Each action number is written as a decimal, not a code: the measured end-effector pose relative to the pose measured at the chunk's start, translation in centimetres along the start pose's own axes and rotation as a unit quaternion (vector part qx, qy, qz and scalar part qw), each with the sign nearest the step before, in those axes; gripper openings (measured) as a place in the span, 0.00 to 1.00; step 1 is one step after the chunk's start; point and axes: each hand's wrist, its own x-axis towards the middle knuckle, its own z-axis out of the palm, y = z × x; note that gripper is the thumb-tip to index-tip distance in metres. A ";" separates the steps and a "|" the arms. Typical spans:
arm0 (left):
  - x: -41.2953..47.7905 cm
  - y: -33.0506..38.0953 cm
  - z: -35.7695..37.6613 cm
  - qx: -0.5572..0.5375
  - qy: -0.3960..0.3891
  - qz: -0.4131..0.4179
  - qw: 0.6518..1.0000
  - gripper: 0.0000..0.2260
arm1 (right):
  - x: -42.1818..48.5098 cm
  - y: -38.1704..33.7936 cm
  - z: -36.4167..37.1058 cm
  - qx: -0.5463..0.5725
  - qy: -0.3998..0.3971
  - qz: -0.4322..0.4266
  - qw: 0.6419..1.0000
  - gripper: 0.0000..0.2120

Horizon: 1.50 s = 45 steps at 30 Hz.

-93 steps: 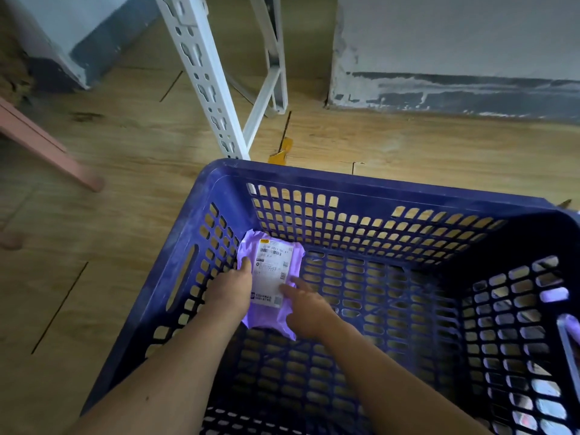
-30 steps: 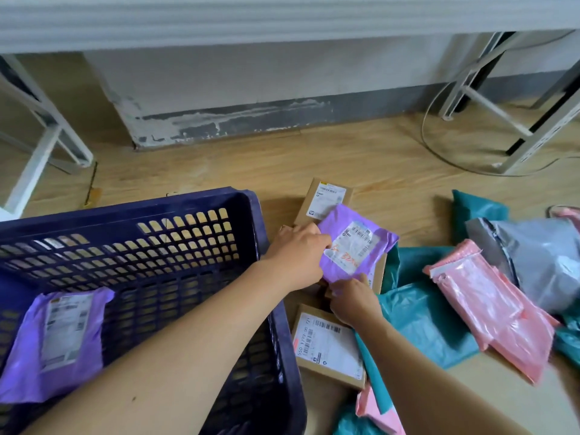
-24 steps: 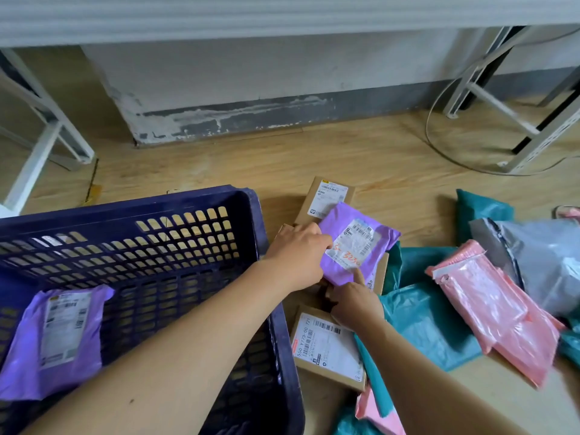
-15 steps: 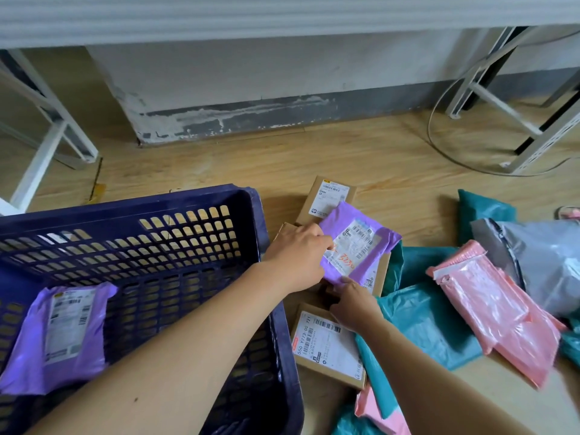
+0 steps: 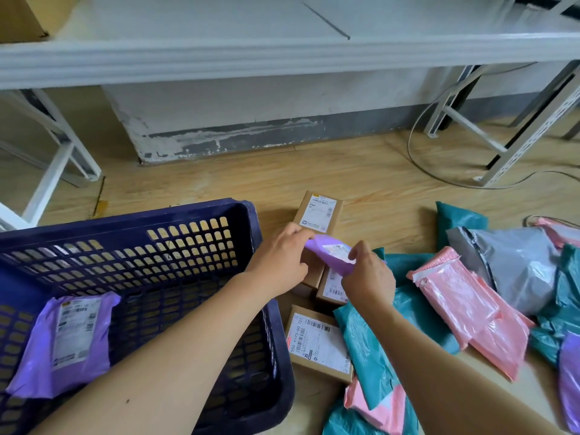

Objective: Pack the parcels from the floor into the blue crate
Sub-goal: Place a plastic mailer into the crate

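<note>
Okay, update: the small purple plastic mailer (image 5: pixel 329 252) is off the boxes it lay flat on half a second ago. It's now lifted, tipped nearly edge-on, and sits in the air just beside the right rim of the blue slotted plastic crate (image 5: pixel 131 221). The left hand (image 5: pixel 279 262) has fingers curled over its far end. The right hand (image 5: pixel 368 277) pinches the near end between thumb and fingers. Pickup looks done; I'd say only the carry left over the rim and the drop remain.

Count:
- In the crate: one second purple mailer (image 5: pixel 66 340), flat on the bottom toward the left side.
- On the wooden floor (image 5: pixel 361 177): four brown cardboard boxes (image 5: pixel 318 213), one partly hidden under the hands.
- One grey poly bag (image 5: pixel 514 265).
- At least three pink mailers (image 5: pixel 470 306).
- Teal bags (image 5: pixel 370 340): overlapping, can't split them cleanly, three at least.
- One more purple bag (image 5: pixel 569 372) at the right edge of view.

One packed, one in hand, roughly a dozen left.
</note>
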 end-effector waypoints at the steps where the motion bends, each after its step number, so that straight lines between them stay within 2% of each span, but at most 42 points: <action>1: -0.3 0.1 -0.4 -0.015 0.004 -0.009 1.000 0.22 | -0.2 -0.4 -0.9 -0.013 0.008 -0.020 1.000 0.16; 7: -2.7 0.6 -3.1 -0.128 0.025 -0.087 0.988 0.19 | -2.0 -4.6 -6.2 -0.023 0.082 -0.065 0.994 0.14; 11: -4.3 0.8 -5.3 -0.228 0.034 -0.173 0.958 0.21 | -4.5 -7.1 -8.9 -0.012 0.145 -0.099 0.984 0.12; 13: -5.2 0.8 -6.2 -0.311 0.047 -0.202 0.927 0.19 | -5.7 -8.0 -9.8 -0.006 0.164 -0.110 0.980 0.11; 17: -7.4 0.2 -8.4 -0.459 0.064 -0.287 0.838 0.14 | -8.3 -9.0 -10.7 -0.003 0.166 -0.154 0.974 0.07; 22: -11.2 -1.6 -10.9 -0.536 0.049 -0.315 0.782 0.06 | -10.6 -10.1 -10.0 0.019 0.148 -0.247 0.957 0.04; 24: -12.0 -2.6 -11.3 -0.518 0.070 -0.331 0.786 0.04 | -11.2 -10.9 -9.5 0.017 0.138 -0.301 0.943 0.07; 27: -12.7 -4.6 -11.7 -0.472 0.122 -0.362 0.794 0.11 | -11.9 -12.0 -8.7 -0.033 0.102 -0.328 0.939 0.12; 30: -14.0 -7.5 -11.9 -0.448 0.156 -0.384 0.792 0.10 | -12.7 -13.4 -8.0 -0.031 0.017 -0.287 0.957 0.18; 34: -15.7 -11.6 -11.9 -0.392 0.167 -0.407 0.808 0.18 | -12.5 -16.0 -6.3 0.104 -0.035 -0.203 0.973 0.13; 36: -16.5 -12.7 -12.1 -0.381 0.161 -0.410 0.813 0.16 | -12.2 -17.7 -5.0 0.191 -0.096 -0.158 0.964 0.13; 39: -17.5 -14.8 -12.2 -0.377 0.157 -0.402 0.819 0.18 | -12.4 -20.5 -2.7 0.292 -0.202 -0.122 0.927 0.14; 41: -18.2 -16.9 -12.0 -0.362 0.158 -0.409 0.823 0.18 | -12.8 -22.2 -1.1 0.308 -0.247 -0.106 0.913 0.16; 45: -20.3 -19.7 -11.6 -0.309 0.175 -0.448 0.820 0.15 | -13.3 -24.9 2.5 0.286 -0.280 -0.107 0.910 0.19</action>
